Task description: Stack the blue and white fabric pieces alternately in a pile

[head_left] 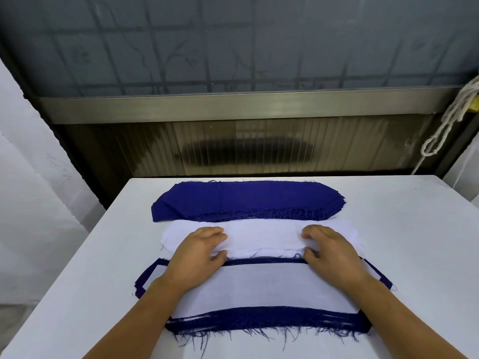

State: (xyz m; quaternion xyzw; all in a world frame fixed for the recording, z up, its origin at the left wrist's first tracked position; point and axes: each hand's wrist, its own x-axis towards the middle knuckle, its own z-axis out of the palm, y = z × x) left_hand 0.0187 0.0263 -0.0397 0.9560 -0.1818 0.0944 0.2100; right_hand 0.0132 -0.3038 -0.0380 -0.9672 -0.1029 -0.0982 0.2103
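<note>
- Beyond the fingertips of both hands, the far stack of fabric (243,200) is deep blue, plain, with no print.
- Under the left hand (197,251) and right hand (329,251), the white stack (261,238) is plain white with a faint lilac cast.
- Beneath the wrists, the near pile (259,288) shows a white top piece framed by dark blue edges, with blue fringe threads.
- The table (404,229) on both sides of the hands is pale grey-white.
- Far off to the right of the right hand, the rope (445,120) is cream.
</note>
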